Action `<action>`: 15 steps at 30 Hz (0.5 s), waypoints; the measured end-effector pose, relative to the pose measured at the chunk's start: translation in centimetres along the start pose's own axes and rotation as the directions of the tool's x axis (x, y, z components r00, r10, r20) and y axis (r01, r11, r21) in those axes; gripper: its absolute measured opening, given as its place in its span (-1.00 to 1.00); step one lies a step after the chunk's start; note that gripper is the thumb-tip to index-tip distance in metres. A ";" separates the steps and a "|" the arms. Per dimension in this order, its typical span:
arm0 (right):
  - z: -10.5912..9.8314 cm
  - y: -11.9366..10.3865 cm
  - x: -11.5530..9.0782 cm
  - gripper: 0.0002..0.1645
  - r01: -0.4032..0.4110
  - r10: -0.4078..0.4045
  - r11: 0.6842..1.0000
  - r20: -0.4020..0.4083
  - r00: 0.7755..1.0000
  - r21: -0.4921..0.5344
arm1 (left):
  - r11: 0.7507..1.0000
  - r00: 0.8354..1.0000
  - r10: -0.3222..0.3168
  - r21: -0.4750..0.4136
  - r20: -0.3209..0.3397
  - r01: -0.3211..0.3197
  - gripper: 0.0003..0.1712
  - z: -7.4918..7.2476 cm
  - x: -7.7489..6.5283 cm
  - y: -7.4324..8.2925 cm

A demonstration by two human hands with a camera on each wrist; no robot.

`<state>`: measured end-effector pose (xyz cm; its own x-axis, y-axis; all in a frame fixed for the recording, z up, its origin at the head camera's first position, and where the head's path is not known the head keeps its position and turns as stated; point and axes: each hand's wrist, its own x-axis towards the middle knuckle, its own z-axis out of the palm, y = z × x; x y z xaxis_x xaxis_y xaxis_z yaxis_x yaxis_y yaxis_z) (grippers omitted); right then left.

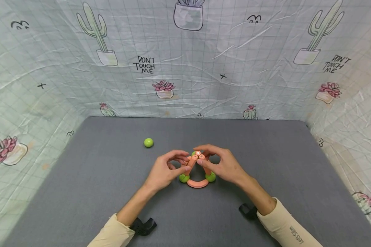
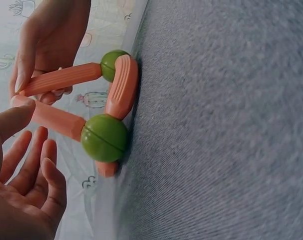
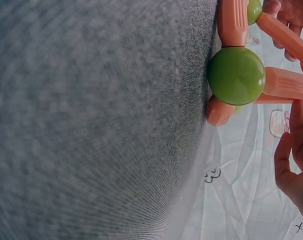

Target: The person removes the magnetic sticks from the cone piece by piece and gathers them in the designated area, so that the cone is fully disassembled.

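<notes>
A frame of orange rods and green balls stands between the hands. At its base, an orange curved piece [image 1: 198, 184] joins a left green ball [image 1: 184, 177] and a right green ball [image 1: 210, 177]; another green ball partly shows behind. Straight orange rods [image 2: 66, 78] lean inward from the balls, their pale-tipped ends meeting at the top. My left hand [image 1: 164, 171] touches the left rod [image 2: 56, 119] near its upper end with the thumb, its other fingers loosely spread beside it. My right hand [image 1: 224, 164] pinches the right rod [image 3: 289, 83] near the top between thumb and forefinger.
A loose green ball [image 1: 148, 142] lies on the grey table [image 1: 111, 164], behind and left of the hands. A cactus-print cloth [image 1: 198, 75] hangs around the back and sides. Black wrist mounts [image 1: 143, 226] sit under both sleeves.
</notes>
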<state>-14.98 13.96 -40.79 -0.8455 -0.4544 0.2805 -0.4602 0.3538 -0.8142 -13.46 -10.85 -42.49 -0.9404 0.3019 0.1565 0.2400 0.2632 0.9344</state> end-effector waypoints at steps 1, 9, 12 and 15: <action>0.0 0.0 0.0 -0.60 -0.001 0.001 1.000 0.000 1.000 -0.002 | 1.000 1.000 -0.001 0.002 -0.002 0.001 -0.56 0.1 0.0 0.0; 0.0 -0.1 0.0 -0.61 -0.006 0.006 1.000 -0.001 1.000 -0.020 | 1.000 1.000 0.014 0.014 -0.019 -0.013 -0.60 0.7 0.1 -0.1; 0.0 -0.1 0.0 -0.61 -0.011 0.011 1.000 0.002 1.000 -0.018 | 1.000 0.999 0.024 0.020 -0.023 -0.024 -0.61 0.8 0.1 -0.1; 0.0 -0.1 0.0 -0.61 -0.015 0.015 1.000 0.008 1.000 -0.015 | 0.999 0.999 0.030 0.026 -0.026 -0.029 -0.61 0.8 0.1 -0.1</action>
<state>-14.97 13.95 -40.68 -0.8504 -0.4551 0.2639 -0.4512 0.3731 -0.8107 -13.41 -10.14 -42.85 -0.9386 0.2861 0.1927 0.2738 0.2780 0.9207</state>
